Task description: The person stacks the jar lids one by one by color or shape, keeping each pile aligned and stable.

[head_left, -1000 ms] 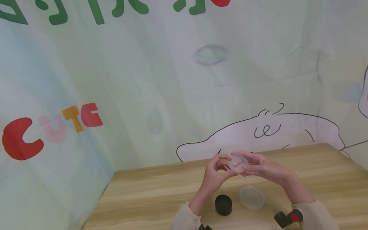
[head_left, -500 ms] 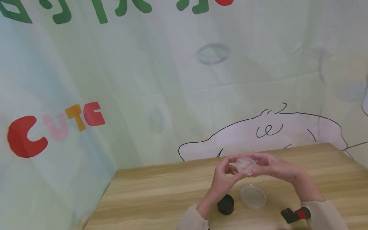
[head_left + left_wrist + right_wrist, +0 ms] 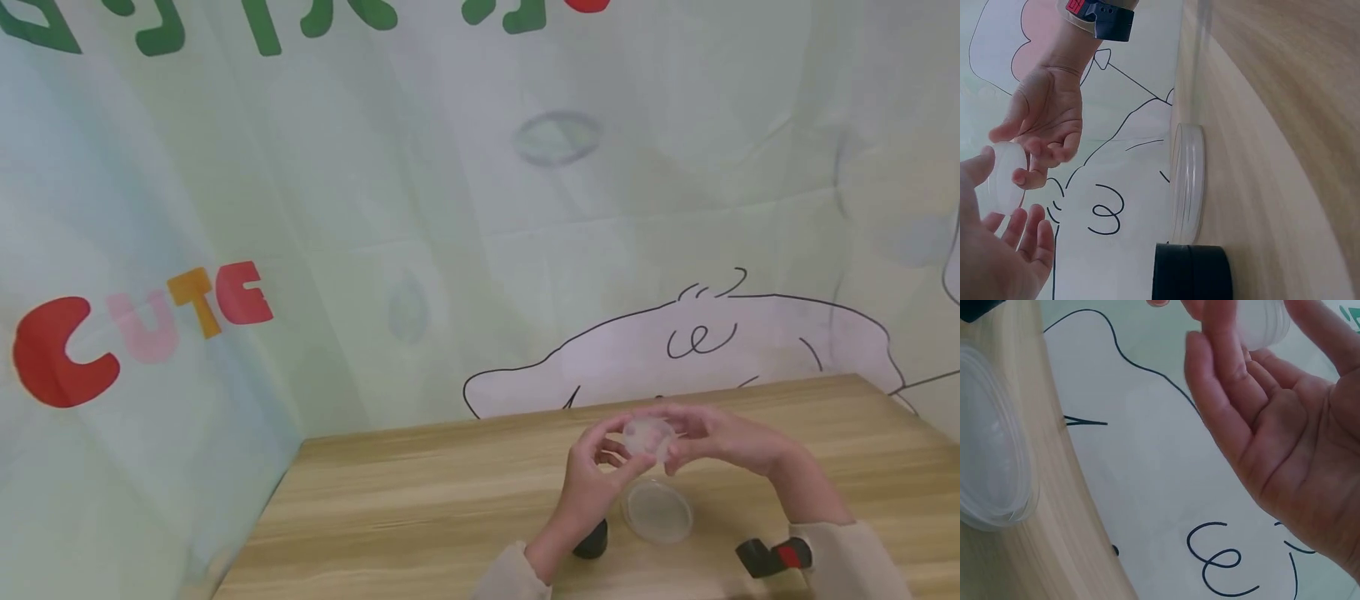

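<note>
Up over the table, a small translucent round plastic container (image 3: 647,437) is held between both hands. My left hand (image 3: 592,483) pinches it between thumb and fingers from the left, which the left wrist view also shows. From the right, my right hand (image 3: 738,442) has its thumb and bent fingers at the container's edge. Seen from the right wrist, the container (image 3: 1265,325) sits between that thumb and the fingers, cut by the frame's top. Below lie a clear, shallow round plastic piece (image 3: 660,511) and a black round cap (image 3: 592,543), partly behind my left wrist.
The wood-grain table (image 3: 405,508) ends at a printed cloth backdrop (image 3: 420,208) behind and to the left. A black-and-red wrist device (image 3: 776,556) sits at the right sleeve.
Both hands have shifted slightly right with the container. My left forearm now covers part of the black cap. The clear round piece has stayed on the table.
</note>
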A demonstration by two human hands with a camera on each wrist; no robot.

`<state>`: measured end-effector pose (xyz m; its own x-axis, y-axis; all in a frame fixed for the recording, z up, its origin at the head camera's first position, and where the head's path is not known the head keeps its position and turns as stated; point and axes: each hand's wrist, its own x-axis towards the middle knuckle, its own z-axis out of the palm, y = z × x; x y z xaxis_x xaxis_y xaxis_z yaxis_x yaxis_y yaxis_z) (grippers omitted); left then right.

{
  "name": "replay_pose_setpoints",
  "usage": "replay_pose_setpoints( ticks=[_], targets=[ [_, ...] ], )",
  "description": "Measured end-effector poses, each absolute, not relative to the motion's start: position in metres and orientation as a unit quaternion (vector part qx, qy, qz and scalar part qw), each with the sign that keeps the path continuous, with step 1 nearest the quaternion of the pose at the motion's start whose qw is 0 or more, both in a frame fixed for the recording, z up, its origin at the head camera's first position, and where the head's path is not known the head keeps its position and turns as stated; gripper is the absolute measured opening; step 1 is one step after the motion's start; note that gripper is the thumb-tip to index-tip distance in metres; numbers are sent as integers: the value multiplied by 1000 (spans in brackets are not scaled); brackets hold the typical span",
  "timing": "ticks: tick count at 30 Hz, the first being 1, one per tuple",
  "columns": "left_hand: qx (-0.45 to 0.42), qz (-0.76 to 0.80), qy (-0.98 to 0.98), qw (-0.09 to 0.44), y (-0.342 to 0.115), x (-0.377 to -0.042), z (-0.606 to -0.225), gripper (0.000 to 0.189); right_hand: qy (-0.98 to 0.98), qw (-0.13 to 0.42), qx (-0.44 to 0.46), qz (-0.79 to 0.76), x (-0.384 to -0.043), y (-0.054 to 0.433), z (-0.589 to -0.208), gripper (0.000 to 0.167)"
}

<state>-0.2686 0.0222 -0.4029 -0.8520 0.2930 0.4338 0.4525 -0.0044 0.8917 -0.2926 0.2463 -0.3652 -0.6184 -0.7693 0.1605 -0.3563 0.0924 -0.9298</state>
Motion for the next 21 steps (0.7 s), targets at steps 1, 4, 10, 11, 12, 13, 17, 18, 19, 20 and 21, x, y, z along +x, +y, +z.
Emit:
replay_pose_setpoints(
  ticks=[1, 4, 10, 11, 12, 13, 17, 18, 19, 20, 21],
  targets=[
    [-264, -657, -703, 60, 22, -269, -404, 41, 709, 194, -398, -548, -294, 247, -367, 49],
    [-261, -650, -711, 55, 23, -269, -406, 41, 703, 209, -397, -551, -296, 249, -372, 51],
    [-259, -621, -738, 42, 20, -274, -413, 40, 715, 225, -369, -549, -301, 253, -385, 52],
    [-259, -617, -742, 39, 20, -276, -415, 40, 721, 224, -365, -544, -302, 254, -387, 53],
    [-259, -612, -746, 37, 20, -276, -417, 40, 725, 222, -363, -541, -303, 254, -390, 53],
    [-259, -608, -749, 35, 19, -277, -418, 40, 731, 221, -359, -536, -304, 254, -392, 53],
    [-259, -588, -766, 19, 17, -282, -423, 41, 748, 225, -342, -523, -309, 255, -401, 54],
    [-259, -581, -772, 13, 16, -284, -424, 41, 752, 228, -336, -519, -310, 255, -402, 54],
    [-258, -574, -777, 5, 15, -285, -425, 42, 758, 229, -330, -514, -311, 254, -403, 54],
    [-257, -567, -783, -2, 14, -287, -425, 42, 764, 230, -324, -508, -312, 254, -405, 54],
    [-256, -559, -788, -13, 13, -288, -426, 42, 770, 231, -318, -503, -313, 253, -406, 54]
  ],
)
